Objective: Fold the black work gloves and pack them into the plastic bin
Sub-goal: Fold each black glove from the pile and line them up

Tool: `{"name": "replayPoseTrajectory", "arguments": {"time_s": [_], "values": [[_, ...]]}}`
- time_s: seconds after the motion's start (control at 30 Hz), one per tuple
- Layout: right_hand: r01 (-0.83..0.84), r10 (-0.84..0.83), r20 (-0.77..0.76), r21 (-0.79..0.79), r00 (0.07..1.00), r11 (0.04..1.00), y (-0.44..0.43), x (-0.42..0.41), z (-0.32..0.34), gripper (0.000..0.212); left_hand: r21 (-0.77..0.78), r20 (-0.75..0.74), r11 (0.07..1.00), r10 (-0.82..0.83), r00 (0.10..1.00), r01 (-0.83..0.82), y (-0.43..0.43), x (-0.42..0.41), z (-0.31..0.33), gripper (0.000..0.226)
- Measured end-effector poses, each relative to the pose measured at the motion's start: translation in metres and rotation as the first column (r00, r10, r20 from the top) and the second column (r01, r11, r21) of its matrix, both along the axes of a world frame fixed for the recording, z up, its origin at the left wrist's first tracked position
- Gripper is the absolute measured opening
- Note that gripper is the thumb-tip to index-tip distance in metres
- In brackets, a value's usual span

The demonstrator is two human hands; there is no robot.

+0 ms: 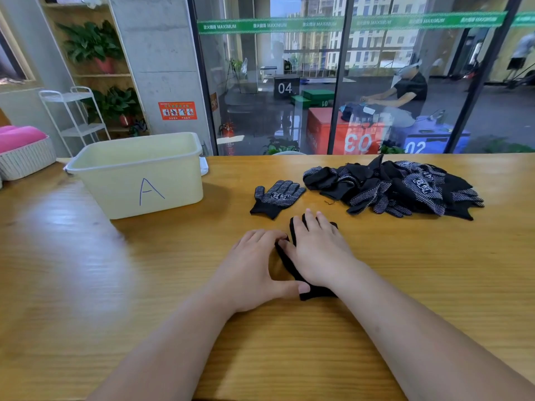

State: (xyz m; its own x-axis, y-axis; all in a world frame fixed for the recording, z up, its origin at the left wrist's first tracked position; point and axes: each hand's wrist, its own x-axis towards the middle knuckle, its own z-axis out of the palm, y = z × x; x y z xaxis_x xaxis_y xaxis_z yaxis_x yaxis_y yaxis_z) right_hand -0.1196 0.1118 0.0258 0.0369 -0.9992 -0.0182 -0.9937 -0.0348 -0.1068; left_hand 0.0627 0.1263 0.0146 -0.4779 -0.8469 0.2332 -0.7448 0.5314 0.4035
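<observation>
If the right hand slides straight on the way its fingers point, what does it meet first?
The right hand, flat on a black glove, would cross bare table, then probably touch the fingertips of the single flat glove. The glove pile starts right of that line, so this is uncertain.

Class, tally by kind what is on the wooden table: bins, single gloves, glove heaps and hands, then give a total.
Plastic bin: 1
Single gloves: 2, the glove lying flat and the glove under the hands
Heap of gloves: 1, too tangled to count inside
Hands: 2, left hand and right hand
Total: 6
</observation>
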Motion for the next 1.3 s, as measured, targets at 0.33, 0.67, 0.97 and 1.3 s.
{"name": "replayPoseTrajectory", "arguments": {"time_s": [0.33,0.67,0.97,1.3], "values": [[0.043,-0.044,0.008,0.071,0.999,0.997,-0.022,0.007,-0.013,0.094,0.101,-0.078,0.995,0.026,0.997,-0.018,-0.005,0.014,-0.002,0.108],[0.079,-0.080,0.008,0.060,0.997,0.995,-0.015,0.001,-0.015,0.079,0.079,-0.139,0.992,0.111,0.984,-0.100,-0.008,0.013,0.001,0.084],[0.012,-0.017,0.048,0.103,0.999,0.995,-0.008,0.006,-0.010,0.077,0.010,-0.060,0.997,0.075,0.995,-0.074,-0.006,0.013,-0.001,0.069],[-0.120,0.116,0.056,0.079,0.992,0.990,0.035,-0.044,-0.012,0.082,-0.056,0.103,0.998,-0.031,0.994,0.037,-0.002,0.004,-0.003,0.065]]}}
